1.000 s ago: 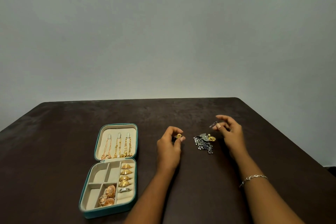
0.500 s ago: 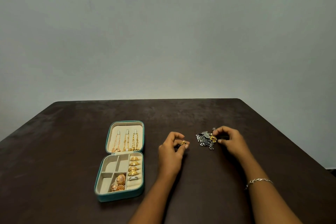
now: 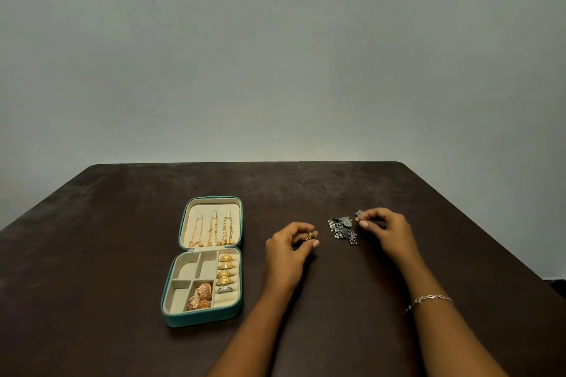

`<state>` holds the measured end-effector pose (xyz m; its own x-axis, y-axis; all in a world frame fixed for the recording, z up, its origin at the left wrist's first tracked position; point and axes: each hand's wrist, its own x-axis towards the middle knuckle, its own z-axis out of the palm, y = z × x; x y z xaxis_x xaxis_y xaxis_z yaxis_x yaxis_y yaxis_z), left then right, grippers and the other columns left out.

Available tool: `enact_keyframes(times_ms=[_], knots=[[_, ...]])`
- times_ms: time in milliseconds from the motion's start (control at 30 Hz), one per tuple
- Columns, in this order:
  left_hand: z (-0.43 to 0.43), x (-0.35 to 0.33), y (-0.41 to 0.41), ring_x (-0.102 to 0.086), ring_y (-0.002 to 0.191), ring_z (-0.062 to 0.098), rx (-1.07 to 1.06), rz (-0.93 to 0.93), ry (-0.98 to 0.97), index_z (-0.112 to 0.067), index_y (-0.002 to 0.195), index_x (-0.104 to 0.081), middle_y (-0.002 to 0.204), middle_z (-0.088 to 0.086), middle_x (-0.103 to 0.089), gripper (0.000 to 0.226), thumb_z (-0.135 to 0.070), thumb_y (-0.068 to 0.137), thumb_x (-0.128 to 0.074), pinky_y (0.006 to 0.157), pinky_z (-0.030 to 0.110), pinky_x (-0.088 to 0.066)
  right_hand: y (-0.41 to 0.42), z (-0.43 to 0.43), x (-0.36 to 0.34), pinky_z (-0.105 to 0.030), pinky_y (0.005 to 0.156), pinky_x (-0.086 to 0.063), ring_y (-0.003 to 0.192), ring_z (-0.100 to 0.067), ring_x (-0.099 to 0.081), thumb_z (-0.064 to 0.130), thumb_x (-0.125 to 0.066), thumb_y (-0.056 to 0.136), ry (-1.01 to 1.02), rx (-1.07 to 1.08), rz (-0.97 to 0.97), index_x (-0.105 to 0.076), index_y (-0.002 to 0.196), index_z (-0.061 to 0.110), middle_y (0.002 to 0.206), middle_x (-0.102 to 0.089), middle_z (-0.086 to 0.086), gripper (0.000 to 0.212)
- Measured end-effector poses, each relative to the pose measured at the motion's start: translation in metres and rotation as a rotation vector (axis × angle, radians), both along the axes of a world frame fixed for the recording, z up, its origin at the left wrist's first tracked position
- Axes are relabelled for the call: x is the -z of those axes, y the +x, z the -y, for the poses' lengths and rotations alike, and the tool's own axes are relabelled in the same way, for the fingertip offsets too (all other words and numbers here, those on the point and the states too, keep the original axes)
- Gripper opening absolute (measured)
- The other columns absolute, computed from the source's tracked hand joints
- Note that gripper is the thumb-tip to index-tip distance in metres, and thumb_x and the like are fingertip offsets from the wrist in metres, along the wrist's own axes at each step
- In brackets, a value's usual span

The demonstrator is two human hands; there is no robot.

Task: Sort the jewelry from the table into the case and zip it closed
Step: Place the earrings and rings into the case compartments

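Both forearms reach forward over the dark table (image 3: pixel 92 254). The left hand (image 3: pixel 288 249) curls thumb and fingers round one gold piece (image 3: pixel 310 236). The right hand (image 3: pixel 387 231) pinches one small silver piece (image 3: pixel 358 214). Left of them lies the open teal case (image 3: pixel 202 320), holding three gold chains (image 3: pixel 211 232), four gold rings (image 3: pixel 226 269) and one silver ring (image 3: pixel 226 288). Between the hands sits one tangled, beaded pile of silver jewelry (image 3: pixel 341 228).

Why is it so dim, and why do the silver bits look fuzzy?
Head view: dim, even light, so the dark table shows no hard shadows; the silver jewelry pile is tiny and soft, as is the silver piece the right hand pinches; the gold piece the left hand pinches shows brighter.
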<state>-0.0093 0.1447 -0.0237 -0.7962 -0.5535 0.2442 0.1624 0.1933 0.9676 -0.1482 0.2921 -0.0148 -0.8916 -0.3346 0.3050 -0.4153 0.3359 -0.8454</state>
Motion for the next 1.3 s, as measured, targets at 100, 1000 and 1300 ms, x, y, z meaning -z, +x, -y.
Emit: enact_keyframes(times_ms=[100,1000,1300], knots=[[0.0,0.001,0.0,-0.068,0.086,0.008,-0.016,-0.01,0.012,-0.025,0.081,-0.065,0.085,0.001,-0.072,0.025,0.0,0.079,-0.067,0.079,0.034,-0.056,0.007,-0.001,-0.002,-0.013,0.068,-0.048,0.083,-0.01,-0.061,-0.002,-0.06,0.083,-0.291,-0.035,0.09,-0.065,0.082,0.007,0.092,-0.068,-0.004,0.01],[-0.014,-0.001,0.044,-0.07,0.081,0.01,0.009,-0.083,-0.015,-0.017,0.078,-0.063,0.074,-0.004,-0.071,0.024,0.005,0.084,-0.057,0.071,0.019,-0.052,0.105,0.003,0.002,-0.024,0.069,-0.057,0.073,-0.015,-0.069,-0.012,-0.048,0.085,-0.56,-0.272,0.428,-0.061,0.087,0.0,0.076,-0.072,-0.01,0.018],[-0.02,-0.002,0.078,-0.069,0.083,0.009,0.023,-0.078,-0.045,-0.023,0.077,-0.064,0.076,-0.003,-0.07,0.027,0.003,0.084,-0.058,0.071,0.022,-0.052,0.121,0.005,-0.009,-0.016,0.05,-0.045,0.07,-0.012,-0.069,-0.005,-0.044,0.09,-0.524,-0.306,0.464,-0.062,0.088,0.002,0.076,-0.073,-0.008,0.019]])
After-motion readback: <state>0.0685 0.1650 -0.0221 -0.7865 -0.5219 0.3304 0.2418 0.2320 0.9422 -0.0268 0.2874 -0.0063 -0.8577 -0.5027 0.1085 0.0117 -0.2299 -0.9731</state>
